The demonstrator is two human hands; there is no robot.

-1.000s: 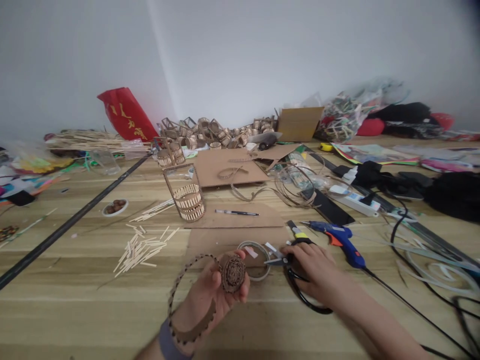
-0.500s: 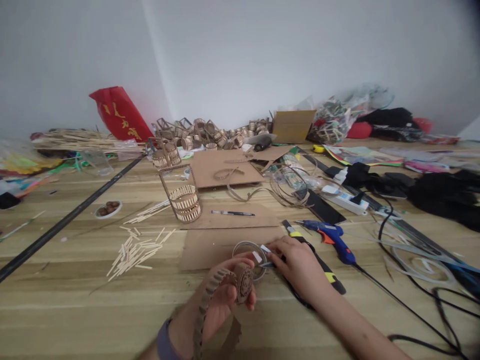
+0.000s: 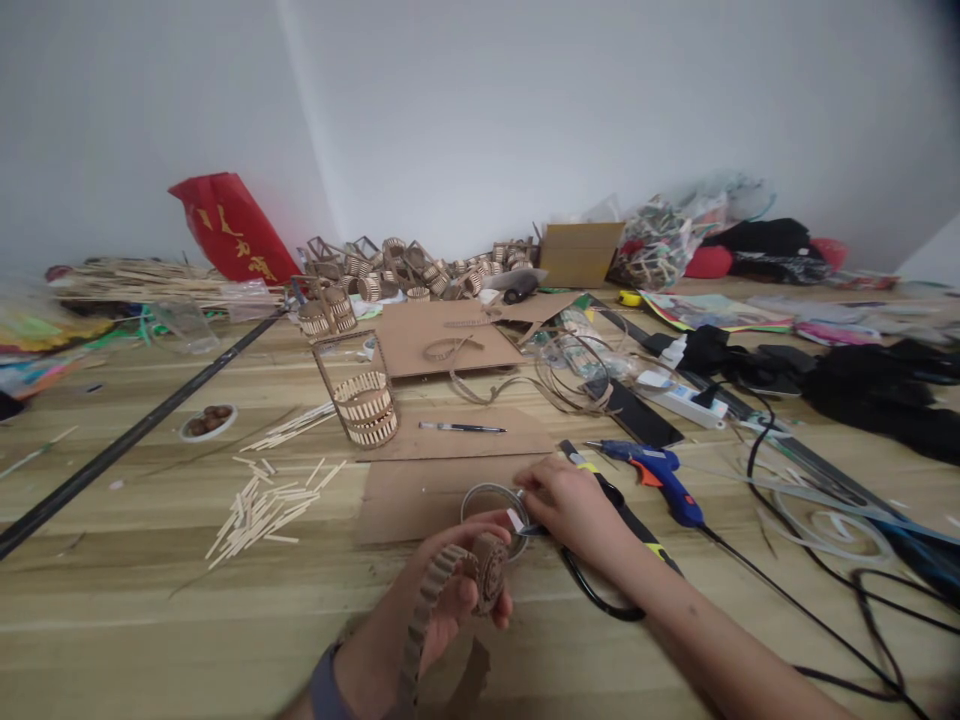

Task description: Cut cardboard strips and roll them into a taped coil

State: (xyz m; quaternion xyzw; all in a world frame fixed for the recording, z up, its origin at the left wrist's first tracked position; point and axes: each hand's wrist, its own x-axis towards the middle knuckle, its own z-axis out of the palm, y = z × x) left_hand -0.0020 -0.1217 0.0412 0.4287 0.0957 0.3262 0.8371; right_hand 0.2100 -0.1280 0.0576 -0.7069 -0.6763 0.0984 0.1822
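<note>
In my left hand (image 3: pixel 442 590) is a rolled coil of corrugated cardboard strip (image 3: pixel 489 575), gripped between thumb and fingers. Its loose ridged tail hangs down over my wrist. Just ahead of it a round, ring-shaped container (image 3: pixel 480 492) rests on the table, with a small white piece (image 3: pixel 515 520) at its right side. My right hand (image 3: pixel 566 505) reaches to the container's right edge, fingertips pinched together; whatever they hold is hidden. Under that hand lies a pair of scissors with black handles (image 3: pixel 600 595), partly covered.
A blue glue gun (image 3: pixel 664 475) and a yellow-black cutter (image 3: pixel 622 515) lie to the right. Cardboard sheets (image 3: pixel 450 340), a pen (image 3: pixel 461 427), a small stick basket (image 3: pixel 365 408), cut sticks (image 3: pixel 262 510) and a white bowl (image 3: pixel 208 422) stand ahead and left. Black cable (image 3: pixel 802 590) curls at right.
My right hand has shifted slightly up and left over the ring's edge, its fingers more curled. My left hand keeps the cardboard coil. The view has turned slightly.
</note>
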